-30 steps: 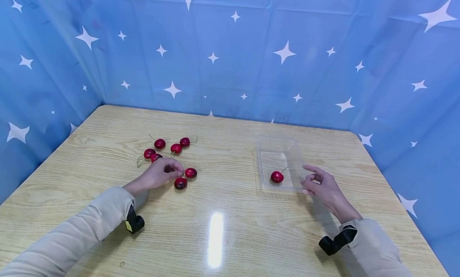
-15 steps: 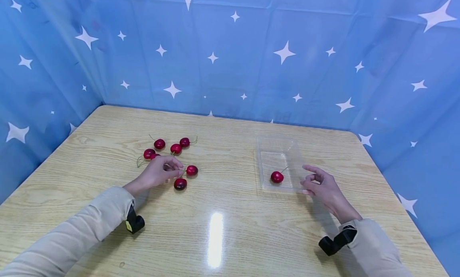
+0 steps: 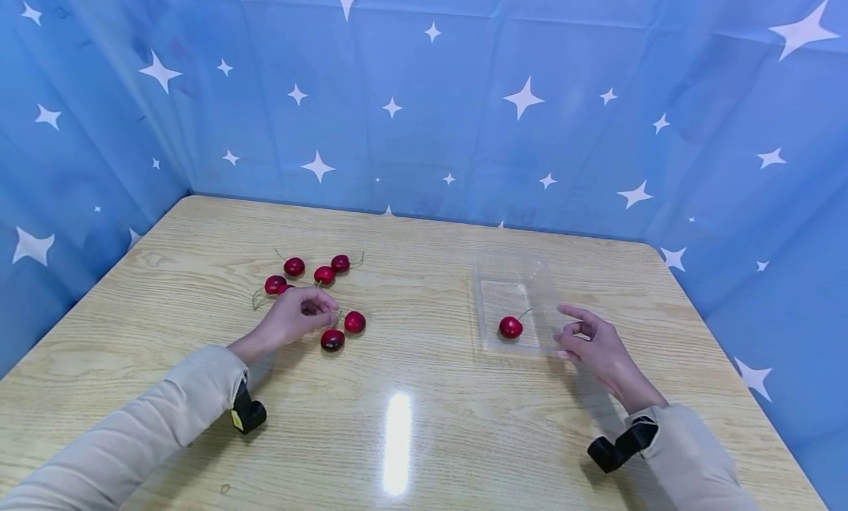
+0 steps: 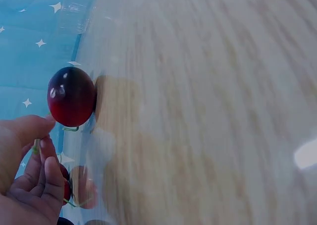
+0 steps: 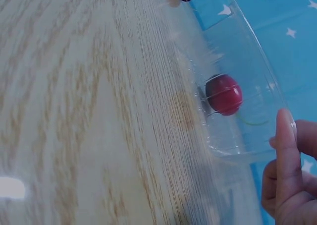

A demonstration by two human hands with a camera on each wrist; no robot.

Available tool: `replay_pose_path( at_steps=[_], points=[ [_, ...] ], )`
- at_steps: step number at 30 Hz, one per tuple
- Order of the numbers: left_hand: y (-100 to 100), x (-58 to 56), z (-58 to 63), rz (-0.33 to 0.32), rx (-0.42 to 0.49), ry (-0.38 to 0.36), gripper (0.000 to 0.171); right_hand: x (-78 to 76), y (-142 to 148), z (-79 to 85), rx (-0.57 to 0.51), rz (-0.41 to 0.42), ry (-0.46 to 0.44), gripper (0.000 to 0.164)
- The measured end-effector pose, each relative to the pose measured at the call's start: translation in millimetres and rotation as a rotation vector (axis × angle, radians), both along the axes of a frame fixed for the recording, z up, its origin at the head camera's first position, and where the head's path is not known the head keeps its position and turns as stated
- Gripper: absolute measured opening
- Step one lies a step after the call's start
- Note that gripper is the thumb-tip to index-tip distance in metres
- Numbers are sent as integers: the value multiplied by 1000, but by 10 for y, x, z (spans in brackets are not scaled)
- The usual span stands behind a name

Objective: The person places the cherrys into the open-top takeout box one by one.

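In the head view my left hand (image 3: 298, 316) is over the left half of the table, thumb and fingertips together on a thin green stem (image 4: 35, 146). A red cherry (image 3: 355, 322) is just right of these fingertips, and a darker cherry (image 3: 333, 340) lies just below it. My right hand (image 3: 592, 349) holds the right rim of a clear plastic box (image 3: 486, 297) between thumb and fingers. One cherry (image 5: 224, 94) with its stem lies inside that box.
Several more cherries (image 3: 294, 266) lie behind my left hand, some partly hidden by it. A wooden table (image 3: 424, 275) bears everything. A blue curtain (image 3: 464, 143) with white stars stands along its back and sides.
The cherry at my left fingertips has shifted slightly right, rising a little and then dropping. My left hand has barely moved. The right hand and the box have stayed in place.
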State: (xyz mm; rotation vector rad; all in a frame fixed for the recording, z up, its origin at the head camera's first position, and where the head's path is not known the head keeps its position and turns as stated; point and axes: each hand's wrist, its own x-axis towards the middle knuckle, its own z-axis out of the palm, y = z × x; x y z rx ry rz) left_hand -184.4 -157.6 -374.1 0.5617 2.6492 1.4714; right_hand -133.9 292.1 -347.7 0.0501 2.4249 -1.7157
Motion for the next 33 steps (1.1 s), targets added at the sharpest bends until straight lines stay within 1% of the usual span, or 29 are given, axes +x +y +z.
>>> replay_pose_path(
  at_steps=[6, 11, 27, 33],
  points=[
    [27, -9, 27, 24, 7, -12, 9, 0, 1, -10, 6, -2, 5, 56],
    [64, -19, 77, 43, -19, 2, 11, -1, 2, -16, 13, -6, 2, 56],
    [202, -66, 211, 28, -11, 43, 8, -7, -6, -12, -7, -5, 8, 57],
    [258, -81, 252, 11, 11, 45, 8, -11, -14, -5, 4, -10, 2, 57]
  ],
)
